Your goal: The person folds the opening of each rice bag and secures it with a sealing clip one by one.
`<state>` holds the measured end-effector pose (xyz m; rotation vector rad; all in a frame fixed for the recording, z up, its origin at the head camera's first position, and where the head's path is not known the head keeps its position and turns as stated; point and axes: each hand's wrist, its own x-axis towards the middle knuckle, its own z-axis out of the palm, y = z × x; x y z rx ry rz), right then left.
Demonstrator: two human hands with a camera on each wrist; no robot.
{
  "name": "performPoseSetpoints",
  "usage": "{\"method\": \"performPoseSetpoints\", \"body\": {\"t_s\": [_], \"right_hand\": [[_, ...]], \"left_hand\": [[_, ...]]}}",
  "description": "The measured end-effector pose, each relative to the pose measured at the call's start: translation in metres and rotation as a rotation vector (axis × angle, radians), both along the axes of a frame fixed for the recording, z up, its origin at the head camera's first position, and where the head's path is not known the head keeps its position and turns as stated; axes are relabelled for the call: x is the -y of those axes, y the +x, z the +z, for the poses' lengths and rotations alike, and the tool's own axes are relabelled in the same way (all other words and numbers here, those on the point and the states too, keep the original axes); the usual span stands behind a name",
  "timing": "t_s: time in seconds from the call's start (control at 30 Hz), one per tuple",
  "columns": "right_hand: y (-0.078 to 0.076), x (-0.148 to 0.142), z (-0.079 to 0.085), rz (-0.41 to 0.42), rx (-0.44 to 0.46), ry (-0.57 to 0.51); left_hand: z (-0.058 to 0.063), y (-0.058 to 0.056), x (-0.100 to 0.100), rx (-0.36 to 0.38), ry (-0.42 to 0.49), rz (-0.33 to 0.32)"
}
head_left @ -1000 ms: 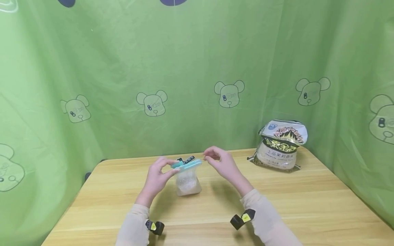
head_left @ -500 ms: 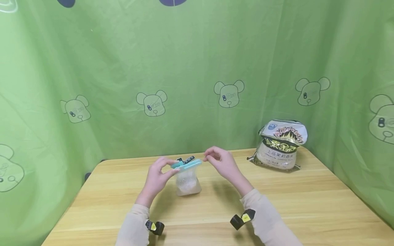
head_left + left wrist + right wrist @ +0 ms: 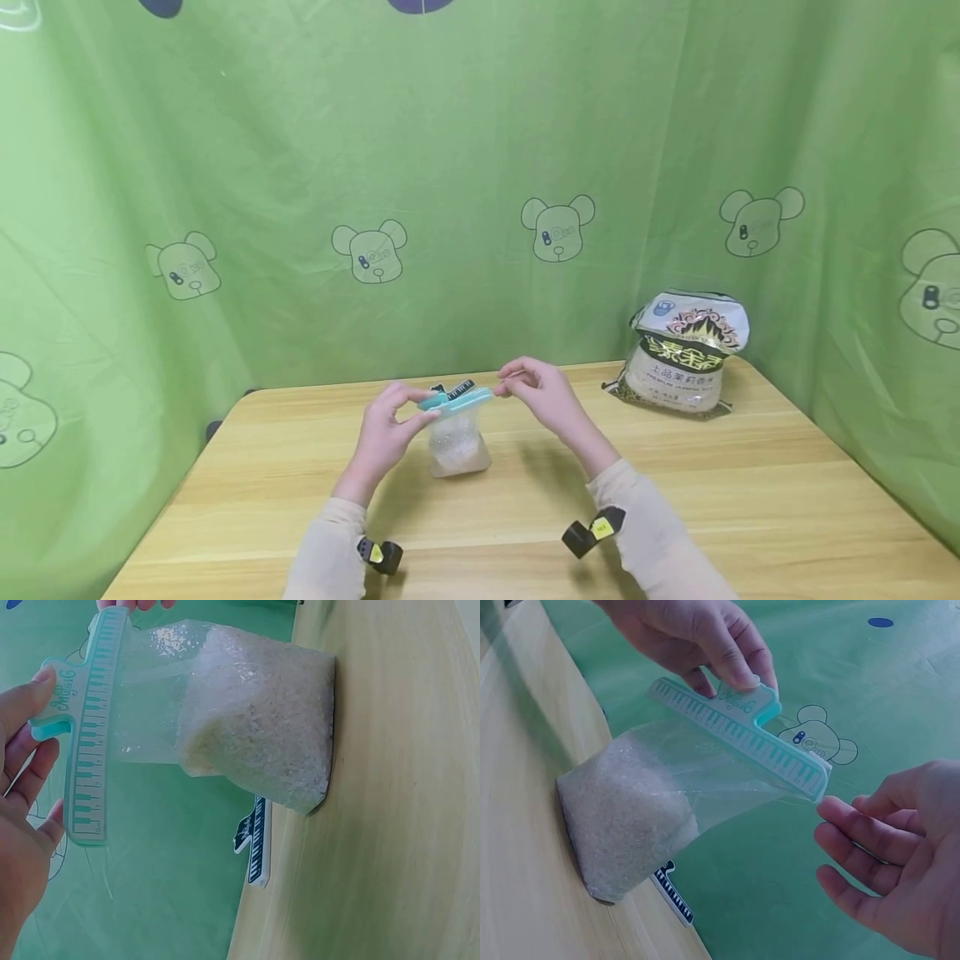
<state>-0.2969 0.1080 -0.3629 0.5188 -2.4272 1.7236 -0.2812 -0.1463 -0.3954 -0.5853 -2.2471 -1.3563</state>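
My left hand [image 3: 384, 429] pinches the handle of a mint-green bag clip [image 3: 91, 742] with a piano-key pattern, thumb on the front face. The clip's long bar lies across the top of a clear plastic bag of rice [image 3: 262, 712]. The bag's lower part is filled, and its bottom is at the tabletop. My right hand [image 3: 900, 855] is at the clip's other end, its fingers loosely bent and a fingertip right at the bar's corner. The thumb lies close to the index finger, with nothing showing between them.
A black-and-white piano-key clip [image 3: 259, 840] lies on the wooden table [image 3: 285, 475] behind the bag. A large printed rice sack [image 3: 678, 354] stands at the back right. Green curtains [image 3: 465, 167] with bear-face outlines enclose the table at the back and sides.
The right fingertips have shifted slightly left, closer to the clip's end. The left hand, the clip and the bag of rice stay nearly where they were.
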Motion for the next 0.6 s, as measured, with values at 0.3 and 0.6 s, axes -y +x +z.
{"method": "performPoseSetpoints", "body": {"t_s": [0.3,0.6], "right_hand": [[-0.007,-0.004,-0.004,0.020,0.087,-0.061],[-0.012,-0.006,-0.012,0.084,0.175,0.038]], "left_hand": [[0.010,0.008,-0.008,0.048,-0.010,0.051],[0.025,0.024,-0.012,0.025,-0.011,0.037]]}}
